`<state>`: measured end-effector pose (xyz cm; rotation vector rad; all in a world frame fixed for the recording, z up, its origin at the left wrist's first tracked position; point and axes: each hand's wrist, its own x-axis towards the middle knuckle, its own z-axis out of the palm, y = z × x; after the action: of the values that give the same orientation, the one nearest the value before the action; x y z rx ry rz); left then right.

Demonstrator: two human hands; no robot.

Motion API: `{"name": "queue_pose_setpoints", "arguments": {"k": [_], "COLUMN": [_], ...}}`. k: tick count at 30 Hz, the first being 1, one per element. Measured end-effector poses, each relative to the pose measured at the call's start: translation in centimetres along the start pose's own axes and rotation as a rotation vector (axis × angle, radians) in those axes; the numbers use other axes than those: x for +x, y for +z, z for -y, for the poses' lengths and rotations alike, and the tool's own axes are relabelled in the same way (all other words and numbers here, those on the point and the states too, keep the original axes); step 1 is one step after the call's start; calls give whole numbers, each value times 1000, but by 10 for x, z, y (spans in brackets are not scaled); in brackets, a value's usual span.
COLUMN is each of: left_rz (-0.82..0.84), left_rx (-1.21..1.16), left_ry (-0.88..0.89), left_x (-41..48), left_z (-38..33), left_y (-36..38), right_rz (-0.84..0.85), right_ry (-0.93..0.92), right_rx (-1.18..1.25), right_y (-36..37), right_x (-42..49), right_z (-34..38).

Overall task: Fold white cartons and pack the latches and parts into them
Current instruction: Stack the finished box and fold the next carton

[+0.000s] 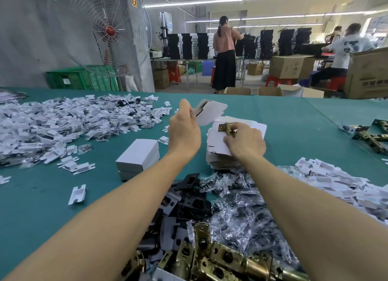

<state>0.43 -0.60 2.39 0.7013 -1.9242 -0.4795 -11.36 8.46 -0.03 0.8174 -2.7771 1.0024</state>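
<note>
Well, the left hand [184,131] was up off the table, pinching a part-folded white carton [210,113] by its near edge. That hold left most of the box clear of the fingers, which I'd judge was the point: room for something to go in. Which end stood open I couldn't quite tell.

The right hand [245,143] had its fingers curled round a brass latch [227,128], holding it low over the stack of flat cartons [218,155] and just beside the raised box. Latch and carton were near but not touching, so this looked like the loading step, with only a short carry across left to make.

Two finished cartons [138,157] sat stacked left of the left wrist, apart from it, parked where they wouldn't snag the fold.

Room-wise, the best open stretch was the green cloth [294,121] beyond and to the right of the stack. Nearer the body it was crowded. Black plates [189,196], bagged parts [237,205] and more brass latches [220,257] lay heaped under both forearms, within easy reach but easy to drag with a sleeve-less elbow. A wide heap of white card inserts [63,121] filled the left side, and a table seam [336,121] ran off to the right.
</note>
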Motion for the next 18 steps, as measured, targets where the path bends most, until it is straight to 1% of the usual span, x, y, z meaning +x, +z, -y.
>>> {"name": "queue_pose_setpoints", "arguments": {"k": [2,4,5,6,7,8,9,10,11,13,14,15,16,18], "left_rz": [-56,-114,-119,-91,-40,29,126,235,374,630,703,728,734,729], "left_rx": [-29,-67,-81,-92,-110,-130,-154,-165,-171,-85,-17,15,-15,-228], "left_ry": [26,107,175,252,339,419,493,537,560,463,384,281,153,-90], "left_x": [-2,-7,-11,-17,-24,-32,-39,-46,-51,-57,-58,-59,-59,-57], "left_z": [1,1,2,1,1,0,2,3,5,4,1,-3,-8,-20], "left_y": [-9,-19,-24,-29,-33,-37,-40,-43,-46,-53,-55,-56,-57,-54], "right_rz": [31,-46,-92,-103,-44,65,166,231,255,207,167,148,155,232], "right_ry": [-32,-18,5,47,122,208,249,232,178,48,-2,-44,-91,-224], "right_rx": [-8,46,142,311,549,780,940,1005,986,830,744,677,634,588], "right_y": [-5,-14,-20,-28,-37,-46,-54,-61,-67,-71,-73,-75,-76,-76], "right_x": [0,-5,-7,-11,-17,-22,-29,-37,-43,-51,-56,-63,-70,-86], "right_z": [2,7,10,15,21,26,28,27,25,14,8,3,-1,-5]}}
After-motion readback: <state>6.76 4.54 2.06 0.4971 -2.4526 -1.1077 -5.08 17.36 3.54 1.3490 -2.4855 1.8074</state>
